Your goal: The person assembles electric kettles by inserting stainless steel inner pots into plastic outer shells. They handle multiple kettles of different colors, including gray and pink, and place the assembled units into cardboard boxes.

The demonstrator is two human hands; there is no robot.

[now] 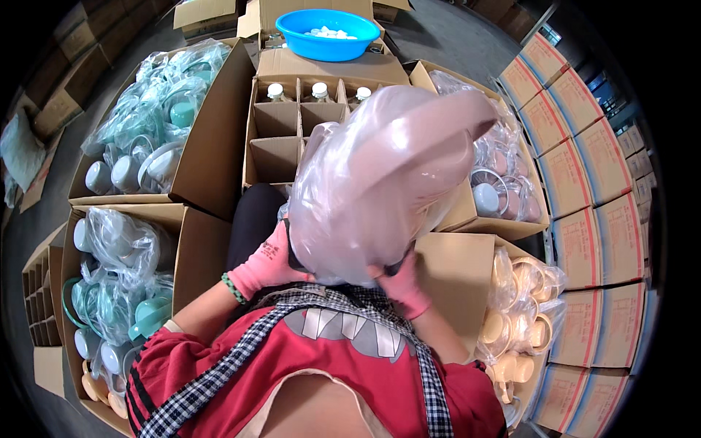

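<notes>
In front of my torso I hold up a clear plastic bag (343, 212) with mauve plastic parts (431, 131) inside, one shaped like a broad curved handle. My left hand (269, 257), in a pink glove with dark patches, grips the bag's lower left side. At its lower right side is my right hand (406, 285), gloved alike and closed on the bag; some fingertips of both hands are hidden behind it. Just beyond the bag stands a divided carton (274, 157), where three clear bottles with white caps (320, 92) show in the far row.
A blue basin (328, 48) of small white pieces sits beyond the divided carton. Cartons of bagged teal and grey parts (179, 109) line my left. On my right are bagged mauve parts (504, 164) and peach parts (515, 314). Stacked closed cartons (577, 171) stand far right.
</notes>
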